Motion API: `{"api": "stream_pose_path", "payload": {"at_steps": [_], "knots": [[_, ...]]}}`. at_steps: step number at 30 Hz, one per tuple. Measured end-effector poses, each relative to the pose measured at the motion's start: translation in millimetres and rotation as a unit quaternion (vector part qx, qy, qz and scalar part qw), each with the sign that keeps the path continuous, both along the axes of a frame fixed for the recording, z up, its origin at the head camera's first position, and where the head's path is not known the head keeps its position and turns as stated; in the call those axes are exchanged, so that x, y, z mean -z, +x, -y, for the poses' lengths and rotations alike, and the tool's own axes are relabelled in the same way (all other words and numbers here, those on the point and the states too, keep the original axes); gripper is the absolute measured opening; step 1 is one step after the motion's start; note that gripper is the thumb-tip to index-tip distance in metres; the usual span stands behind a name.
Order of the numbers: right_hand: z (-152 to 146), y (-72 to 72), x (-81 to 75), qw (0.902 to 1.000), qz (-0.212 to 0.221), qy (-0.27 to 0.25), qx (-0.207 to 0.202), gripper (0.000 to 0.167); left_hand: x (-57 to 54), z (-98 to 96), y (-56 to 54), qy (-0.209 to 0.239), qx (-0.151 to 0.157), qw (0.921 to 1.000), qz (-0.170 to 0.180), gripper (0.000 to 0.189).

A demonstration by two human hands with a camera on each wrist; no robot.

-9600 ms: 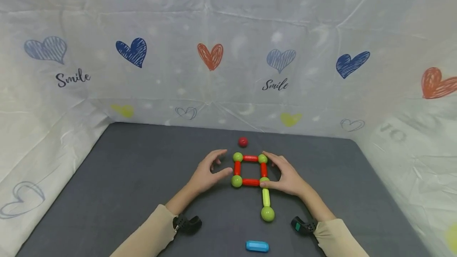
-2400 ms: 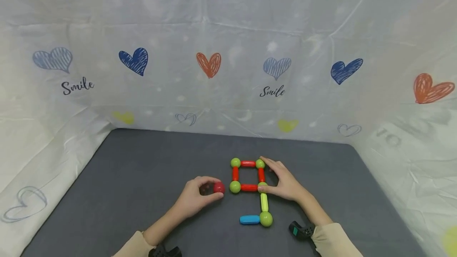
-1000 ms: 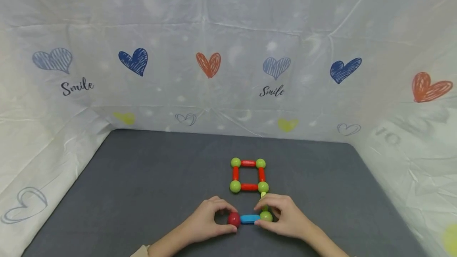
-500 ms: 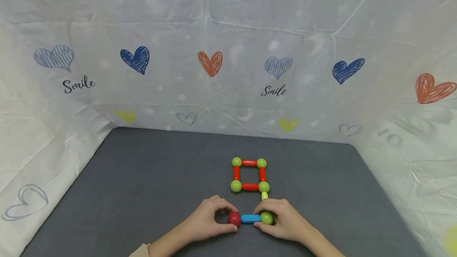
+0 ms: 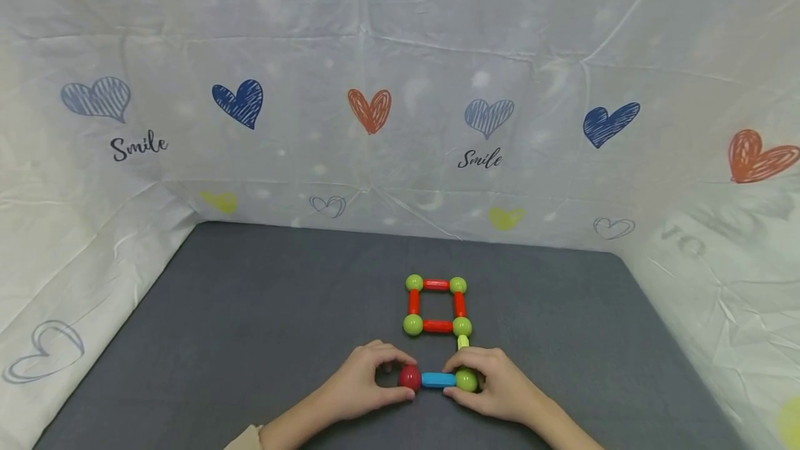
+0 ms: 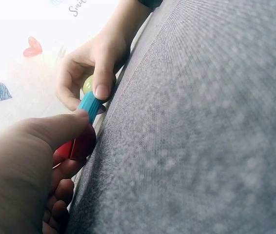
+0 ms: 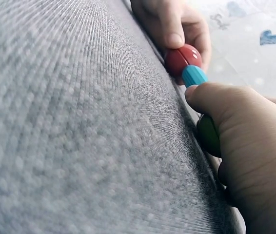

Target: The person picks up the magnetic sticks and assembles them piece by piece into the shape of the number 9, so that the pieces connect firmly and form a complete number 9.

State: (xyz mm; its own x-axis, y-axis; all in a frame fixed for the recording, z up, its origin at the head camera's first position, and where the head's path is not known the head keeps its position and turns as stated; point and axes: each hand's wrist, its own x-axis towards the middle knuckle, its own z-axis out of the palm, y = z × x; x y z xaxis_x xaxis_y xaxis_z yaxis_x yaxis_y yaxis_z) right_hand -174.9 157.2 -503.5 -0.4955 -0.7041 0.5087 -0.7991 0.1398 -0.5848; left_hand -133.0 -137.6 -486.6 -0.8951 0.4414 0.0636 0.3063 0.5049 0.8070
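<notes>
My left hand holds a glossy red ball between thumb and fingers. A short blue rod joins that ball to a larger green ball. My right hand grips this green ball, its thumb and index fingertips at the rod's right end. From there a light yellow-green rod, partly hidden by the right hand, runs up to a square of red rods with green balls at its corners. In the right wrist view, the red ball shows a seam line and meets the blue rod.
The pieces lie on a dark grey cloth-covered table. Behind and at both sides hangs a pale sheet printed with hearts and "Smile" lettering.
Earlier the red ball lay behind the square and the blue rod lay loose in front. Both now continue from the lower green ball. My right hand has moved from the square to that ball.
</notes>
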Motion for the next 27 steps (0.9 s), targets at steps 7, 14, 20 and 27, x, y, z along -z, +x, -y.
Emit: {"api": "stream_pose_path", "payload": {"at_steps": [7, 14, 20, 27], "knots": [[-0.5, 1.4, -3.8, 0.9999, 0.003, 0.009, 0.007, 0.029, 1.8, -0.2, -0.4, 0.006, 0.01, 0.9999, -0.006, 0.038], [3.9, -1.0, -6.5, 0.9978, 0.006, -0.012, 0.064, 0.038, 6.4, 4.1, -1.3, 0.028, 0.018, 0.999, -0.031, 0.051], [3.0, -1.2, -5.1, 0.9971, 0.005, -0.032, 0.068, 0.035, 9.7, 2.6, -0.8, 0.03, 0.017, 0.9984, -0.045, 0.053], [3.5, -5.3, -7.5, 0.9977, -0.005, -0.047, 0.049, 0.037, 7.2, 3.0, 2.2, 0.031, 0.004, 0.9987, -0.039, 0.052]]}}
